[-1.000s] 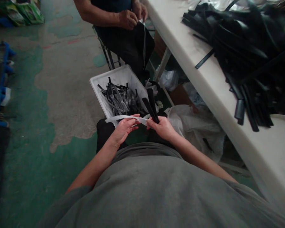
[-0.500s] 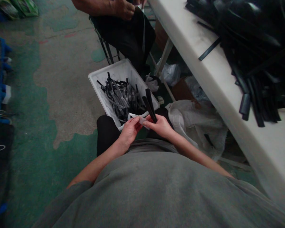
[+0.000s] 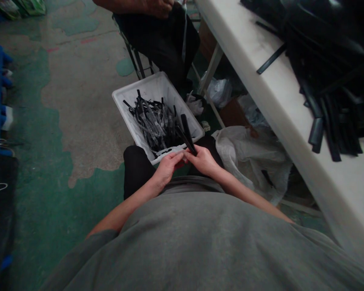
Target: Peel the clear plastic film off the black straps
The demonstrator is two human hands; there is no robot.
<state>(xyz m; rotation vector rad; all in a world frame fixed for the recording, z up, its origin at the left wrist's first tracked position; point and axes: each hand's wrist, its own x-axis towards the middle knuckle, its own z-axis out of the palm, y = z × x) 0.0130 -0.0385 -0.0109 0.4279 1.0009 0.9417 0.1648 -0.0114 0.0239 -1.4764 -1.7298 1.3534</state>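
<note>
My right hand [image 3: 204, 161] is closed around two flat black strips [image 3: 187, 131], whose ends point up and away over the white bin [image 3: 125, 115]. My left hand [image 3: 166, 167] is closed in a pinch, its fingertips meeting those of the right hand. Between them a bit of a thin whitish strip [image 3: 179, 152] shows; most of it is hidden by the fingers. In the bin, just beyond my hands, lies a heap of black strips [image 3: 153, 121], many in clear wrapping.
A white table [image 3: 279, 105] runs along the right, piled with black strips [image 3: 324, 72]. Across the bin a seated person's hand [image 3: 159, 7] shows. A whitish sack [image 3: 248, 155] and plastic bags [image 3: 219, 92] lie under the table. Blue-edged goods [image 3: 0, 89] line the left.
My hands have drawn closer together, and the whitish strip between them is now mostly covered. The black strips in my right hand have shifted slightly left.
</note>
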